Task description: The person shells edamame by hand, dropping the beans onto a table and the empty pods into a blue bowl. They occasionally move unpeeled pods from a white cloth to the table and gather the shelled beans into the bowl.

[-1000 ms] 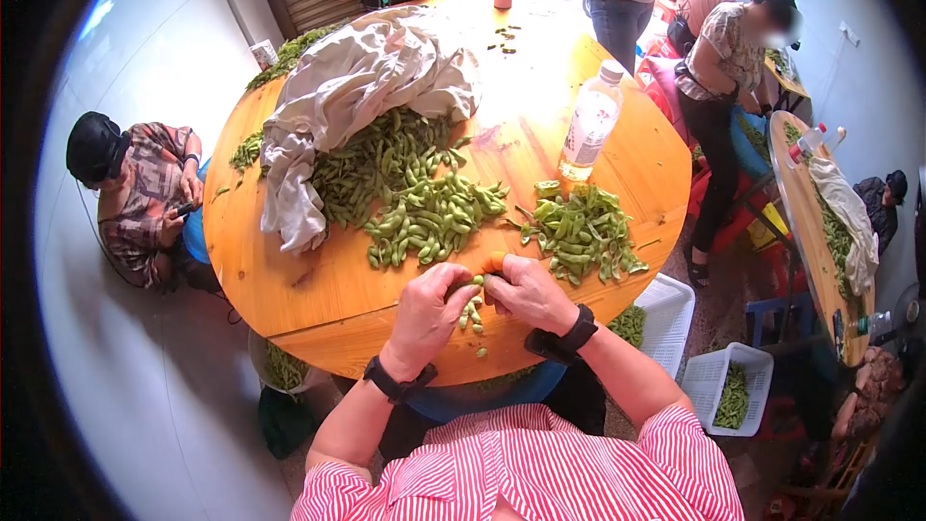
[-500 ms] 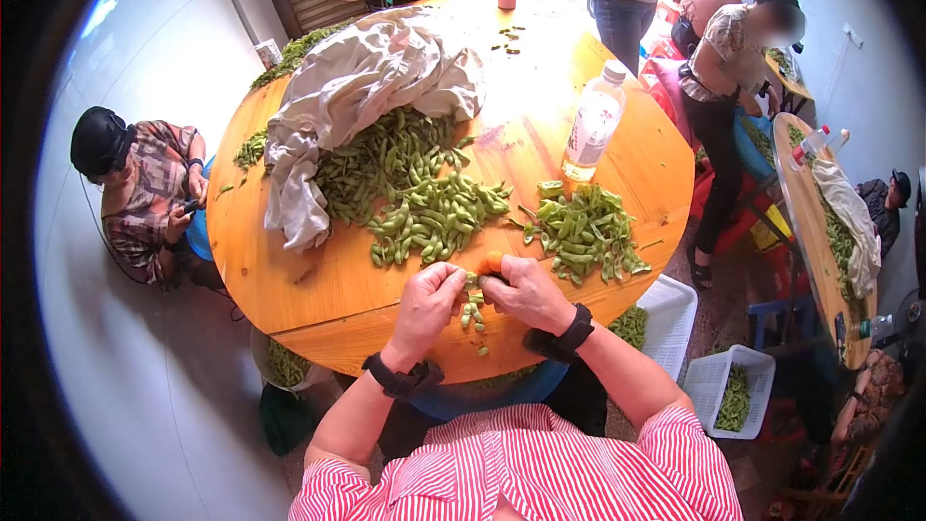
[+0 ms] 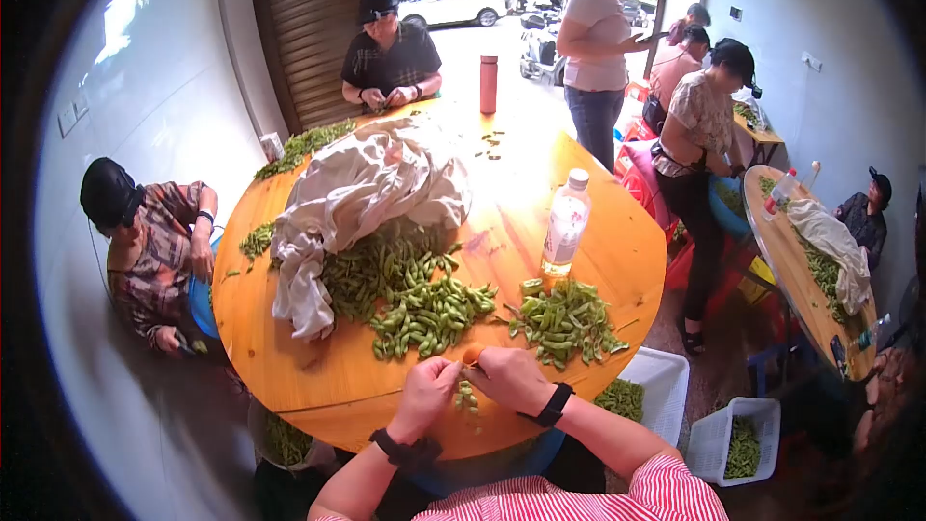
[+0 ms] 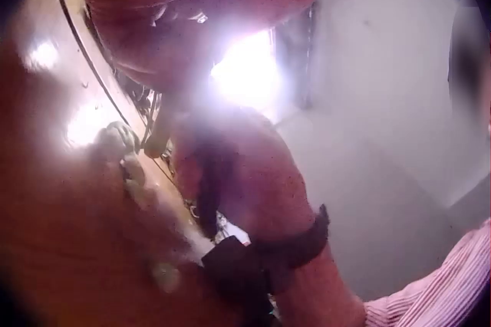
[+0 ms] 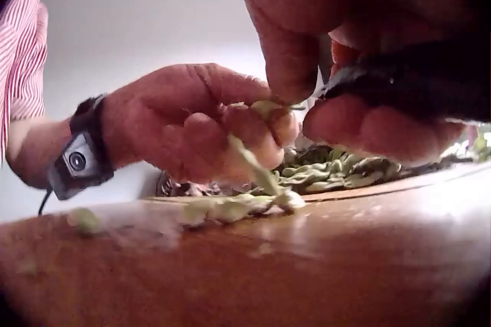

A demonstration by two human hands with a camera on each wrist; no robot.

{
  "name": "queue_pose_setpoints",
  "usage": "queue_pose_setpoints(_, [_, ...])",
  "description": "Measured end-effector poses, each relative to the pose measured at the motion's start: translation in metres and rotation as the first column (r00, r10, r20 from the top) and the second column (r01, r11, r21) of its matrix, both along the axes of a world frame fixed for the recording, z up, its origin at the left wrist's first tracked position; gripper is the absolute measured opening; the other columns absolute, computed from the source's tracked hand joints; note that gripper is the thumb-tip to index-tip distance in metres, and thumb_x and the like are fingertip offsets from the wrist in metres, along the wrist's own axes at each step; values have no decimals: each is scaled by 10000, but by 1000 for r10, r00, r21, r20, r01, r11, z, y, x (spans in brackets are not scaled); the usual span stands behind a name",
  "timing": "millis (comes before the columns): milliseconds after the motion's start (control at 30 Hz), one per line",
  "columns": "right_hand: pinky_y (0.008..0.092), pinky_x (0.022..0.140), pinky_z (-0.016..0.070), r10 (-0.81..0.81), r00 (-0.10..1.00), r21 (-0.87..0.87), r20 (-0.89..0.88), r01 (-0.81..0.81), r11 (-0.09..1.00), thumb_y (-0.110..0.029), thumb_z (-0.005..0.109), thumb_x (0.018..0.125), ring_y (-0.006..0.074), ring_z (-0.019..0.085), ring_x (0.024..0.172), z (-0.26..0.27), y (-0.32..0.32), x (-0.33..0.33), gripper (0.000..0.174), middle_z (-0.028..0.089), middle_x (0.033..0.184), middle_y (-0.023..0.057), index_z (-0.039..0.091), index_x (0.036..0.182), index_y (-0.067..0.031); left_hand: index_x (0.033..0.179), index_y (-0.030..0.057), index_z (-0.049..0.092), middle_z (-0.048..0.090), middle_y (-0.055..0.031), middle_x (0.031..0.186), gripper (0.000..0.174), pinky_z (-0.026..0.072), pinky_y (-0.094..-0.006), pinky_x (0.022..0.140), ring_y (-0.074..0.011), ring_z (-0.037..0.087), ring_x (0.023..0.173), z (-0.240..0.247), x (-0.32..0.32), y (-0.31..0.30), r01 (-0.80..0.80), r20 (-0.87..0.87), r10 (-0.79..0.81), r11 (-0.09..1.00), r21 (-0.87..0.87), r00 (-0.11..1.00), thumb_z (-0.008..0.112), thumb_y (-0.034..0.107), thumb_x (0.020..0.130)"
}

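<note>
Above the near edge of the round wooden table point(image 3: 289, 376), my two hands meet. My left hand point(image 3: 424, 397) pinches a green edamame pod point(image 5: 265, 108) between thumb and fingers. My right hand point(image 3: 514, 381) grips a dark tool point(image 5: 414, 82) with a thin bright edge close to the left fingertips; its exact kind I cannot tell. Something orange point(image 3: 473, 354) shows at the right fingers. Under the hands lie several small pods point(image 3: 467, 397). Just beyond is a heap of edamame pods point(image 3: 429, 314), with a second pile point(image 3: 564, 323) to its right.
A crumpled white cloth point(image 3: 376, 174) covers part of the heap. Behind the second pile stands a plastic bottle point(image 3: 566, 227), and a pink flask point(image 3: 489, 85) is farther back. White baskets point(image 3: 733, 439) with pods sit at lower right. Other people are around the tables.
The head view has tipped upward, so the doorway and a white car now show and the table sits lower. My hands remain together over the near edge, the fingertips closer to each other.
</note>
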State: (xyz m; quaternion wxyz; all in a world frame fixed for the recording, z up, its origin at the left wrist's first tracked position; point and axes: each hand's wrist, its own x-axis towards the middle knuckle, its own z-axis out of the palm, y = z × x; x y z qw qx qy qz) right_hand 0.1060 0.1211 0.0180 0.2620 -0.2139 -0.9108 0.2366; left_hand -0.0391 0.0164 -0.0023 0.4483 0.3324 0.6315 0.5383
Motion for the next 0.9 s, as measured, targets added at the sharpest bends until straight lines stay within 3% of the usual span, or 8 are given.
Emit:
queue_pose_setpoints(67, [442,563,515,10,1000,64,8,-10,998,-234,665,844,340,657,652,-2,-1,-3,204,631,685,164,646,878,-34,859,-6,663,562,34,620,253,381,-239,487,-38,478,540,-3,0,1,-35,-128,36,999,12,991,604,211,977])
queue_pose_setpoints(300, [446,554,505,18,999,137,38,-23,990,-156,598,846,353,645,657,-16,5,-6,126,602,678,165,561,812,-41,886,-19,676,619,-8,638,241,425,-247,510,-54,532,557,-8,-1,-3,16,-159,-13,1000,16,987,614,203,958])
queue_pose_setpoints(467, [485,599,512,-15,977,60,212,2,998,-127,573,833,370,657,696,-6,7,3,121,646,730,196,608,870,-17,929,-26,677,666,-109,669,219,471,-292,536,-134,619,586,-1,-7,-6,-31,-449,69,995,91,891,605,181,944])
queue_pose_setpoints(567, [455,630,526,-3,1000,-55,21,4,998,-192,604,863,357,673,717,-7,6,6,236,664,769,220,663,1009,-16,971,-31,649,657,-36,726,194,466,-239,569,-68,581,645,5,-6,-8,20,-519,30,996,91,854,592,154,960])
queue_pose_setpoints(633, [411,640,530,33,998,-470,-55,-55,881,-272,634,892,330,687,721,-3,8,7,319,682,783,213,679,1064,-7,962,-28,661,669,-83,718,186,485,-288,574,-134,622,633,13,1,-7,25,-503,24,995,92,864,603,148,943])
queue_pose_setpoints(667, [372,616,520,60,998,-477,36,-35,878,-321,658,905,258,688,676,-3,10,7,355,695,756,169,688,1002,19,952,-25,672,681,-131,711,178,504,-336,579,-200,664,622,16,4,-7,30,-484,16,996,87,875,613,141,927])
queue_pose_setpoints(767, [346,595,509,51,996,-652,-79,-90,752,-286,658,905,206,668,637,0,6,9,328,689,714,130,685,959,36,976,-21,662,683,-141,750,162,514,-342,594,-225,673,647,6,5,-4,70,-470,5,987,141,882,616,118,907])
queue_pose_setpoints(900, [322,579,503,36,999,-718,-8,-31,695,-285,665,903,167,647,616,3,8,10,331,669,677,107,677,935,45,986,-15,640,676,-162,786,166,524,-353,632,-267,677,694,17,11,-5,104,-546,-32,989,103,837,612,107,878])
